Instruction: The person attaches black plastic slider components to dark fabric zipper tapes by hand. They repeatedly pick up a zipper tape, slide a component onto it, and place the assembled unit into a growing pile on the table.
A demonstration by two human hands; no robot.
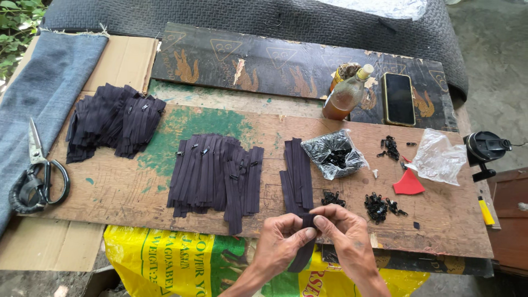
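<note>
Both hands meet at the near edge of a worn wooden board [137, 192]. My left hand [280, 242] and my right hand [344, 234] pinch the top end of one dark purple zipper strip [303, 253], which hangs down between them. Just beyond my fingers lies a short stack of the same strips [297, 176]. A small heap of black zipper sliders [377, 206] lies right of the hands, and a few more sliders [330, 198] lie just above my right hand. Whether a slider is between my fingertips is hidden.
Two larger piles of dark zippers lie at the centre [217, 176] and far left [113, 121]. An open plastic bag of sliders [335, 154], a crumpled clear bag [440, 157], a red scrap [408, 184], a bottle [346, 93], a phone [399, 99] and scissors [38, 170] are around.
</note>
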